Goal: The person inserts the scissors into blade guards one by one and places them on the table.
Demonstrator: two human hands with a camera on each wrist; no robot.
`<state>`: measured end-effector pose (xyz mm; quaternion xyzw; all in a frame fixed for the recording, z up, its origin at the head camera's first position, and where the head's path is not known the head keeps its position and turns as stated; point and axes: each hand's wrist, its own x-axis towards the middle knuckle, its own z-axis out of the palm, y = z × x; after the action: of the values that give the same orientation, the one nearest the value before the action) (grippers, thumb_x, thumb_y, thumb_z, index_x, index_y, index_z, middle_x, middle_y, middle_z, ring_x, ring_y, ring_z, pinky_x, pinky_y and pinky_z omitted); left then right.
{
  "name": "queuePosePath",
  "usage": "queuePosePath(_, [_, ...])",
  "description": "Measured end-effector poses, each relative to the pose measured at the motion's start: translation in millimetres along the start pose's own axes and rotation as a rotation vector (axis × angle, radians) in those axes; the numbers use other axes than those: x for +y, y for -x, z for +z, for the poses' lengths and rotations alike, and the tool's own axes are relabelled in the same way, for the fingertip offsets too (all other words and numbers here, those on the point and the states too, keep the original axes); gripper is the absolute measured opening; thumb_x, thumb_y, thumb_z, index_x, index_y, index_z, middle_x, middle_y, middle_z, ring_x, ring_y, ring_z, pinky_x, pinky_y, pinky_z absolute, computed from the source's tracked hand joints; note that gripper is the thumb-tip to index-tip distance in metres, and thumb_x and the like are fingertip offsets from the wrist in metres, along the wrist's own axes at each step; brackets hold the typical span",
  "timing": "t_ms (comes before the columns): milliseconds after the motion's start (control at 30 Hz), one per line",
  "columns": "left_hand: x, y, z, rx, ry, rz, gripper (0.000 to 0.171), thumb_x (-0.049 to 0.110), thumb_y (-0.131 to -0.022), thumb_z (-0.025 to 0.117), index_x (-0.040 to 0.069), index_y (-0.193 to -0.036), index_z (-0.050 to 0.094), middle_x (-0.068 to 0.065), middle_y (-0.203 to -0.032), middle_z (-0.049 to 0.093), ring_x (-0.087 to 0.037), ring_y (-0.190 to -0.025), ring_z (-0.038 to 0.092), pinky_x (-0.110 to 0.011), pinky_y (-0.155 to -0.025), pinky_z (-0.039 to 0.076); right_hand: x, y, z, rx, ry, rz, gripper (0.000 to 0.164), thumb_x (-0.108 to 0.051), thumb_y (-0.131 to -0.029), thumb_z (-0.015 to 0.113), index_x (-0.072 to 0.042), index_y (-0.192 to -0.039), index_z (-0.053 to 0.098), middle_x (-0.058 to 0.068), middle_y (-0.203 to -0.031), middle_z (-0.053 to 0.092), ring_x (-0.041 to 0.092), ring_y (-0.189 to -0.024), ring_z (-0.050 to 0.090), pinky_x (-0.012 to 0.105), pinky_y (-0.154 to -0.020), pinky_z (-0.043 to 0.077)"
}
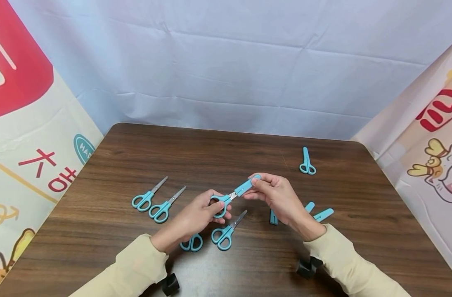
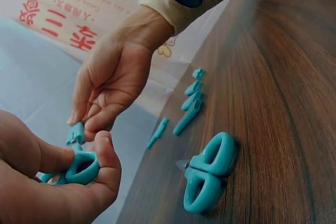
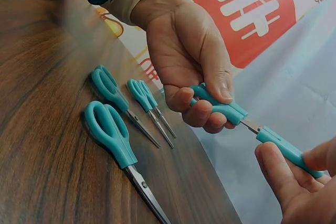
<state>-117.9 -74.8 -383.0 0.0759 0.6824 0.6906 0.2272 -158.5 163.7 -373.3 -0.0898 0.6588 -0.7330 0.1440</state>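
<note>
My left hand [image 1: 205,210] grips a pair of scissors [image 3: 226,109] by its turquoise handles, with the blades pointing up to the right. In my right hand [image 1: 275,192] a turquoise blade cover [image 3: 283,149] is pinched between thumb and fingers. The cover sits over the blade tips, and a short stretch of bare metal shows between it and the handles. Both hands are raised above the table. Just below them lies a bare pair of scissors [image 1: 223,237]. Another pair [image 1: 191,243] is partly hidden under my left wrist.
Two more uncovered scissors [image 1: 160,211] lie on the left of the brown table [image 1: 211,144]. Loose blade covers [image 1: 323,214] lie around my right forearm, partly hidden by it. A covered pair of scissors [image 1: 306,161] rests at the back right. Printed cloths hang at both sides.
</note>
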Motion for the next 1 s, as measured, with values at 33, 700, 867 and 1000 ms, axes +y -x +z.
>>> queuePosePath(33, [0.3, 0.0, 0.4, 0.002, -0.004, -0.002, 0.02, 0.005, -0.111, 0.043, -0.007, -0.126, 0.049, -0.025, -0.12, 0.062, -0.017, -0.093, 0.067, -0.03, -0.084, 0.058, 0.0, 0.0, 0.5, 0.0, -0.001, -0.001, 0.028, -0.012, -0.106, 0.06, 0.011, -0.122, 0.061, 0.011, -0.096, 0.074, 0.022, -0.09, 0.075, 0.041, -0.091, 0.059])
queuePosePath(700, [-2.5, -1.9, 3.1, -0.02, 0.069, -0.007, 0.017, 0.006, -0.111, 0.044, -0.007, -0.123, 0.048, -0.025, -0.119, 0.06, -0.017, -0.092, 0.065, -0.028, -0.081, 0.056, 5.6, 2.6, 9.2, -0.025, -0.022, -0.002, 0.037, -0.011, -0.106, 0.06, 0.021, -0.125, 0.053, 0.01, -0.094, 0.074, 0.021, -0.088, 0.075, 0.04, -0.092, 0.059])
queuePosePath(867, [-3.9, -0.9, 2.6, -0.019, 0.091, -0.013, 0.016, 0.005, -0.11, 0.043, -0.006, -0.122, 0.048, -0.026, -0.118, 0.06, -0.019, -0.092, 0.064, -0.028, -0.08, 0.056, 6.3, 3.6, 11.5, -0.019, -0.03, -0.014, 0.032, -0.009, -0.106, 0.059, 0.019, -0.122, 0.056, 0.011, -0.094, 0.073, 0.021, -0.087, 0.075, 0.04, -0.09, 0.06])
queuePosePath(1000, [-2.7, 1.0, 2.2, -0.025, 0.089, -0.011, 0.017, 0.005, -0.11, 0.043, -0.006, -0.122, 0.048, -0.026, -0.118, 0.06, -0.02, -0.092, 0.064, -0.029, -0.081, 0.056, 7.1, 4.9, 14.2, -0.044, -0.035, -0.031, 0.026, -0.008, -0.106, 0.059, 0.015, -0.118, 0.059, 0.012, -0.095, 0.073, 0.022, -0.088, 0.075, 0.041, -0.09, 0.06])
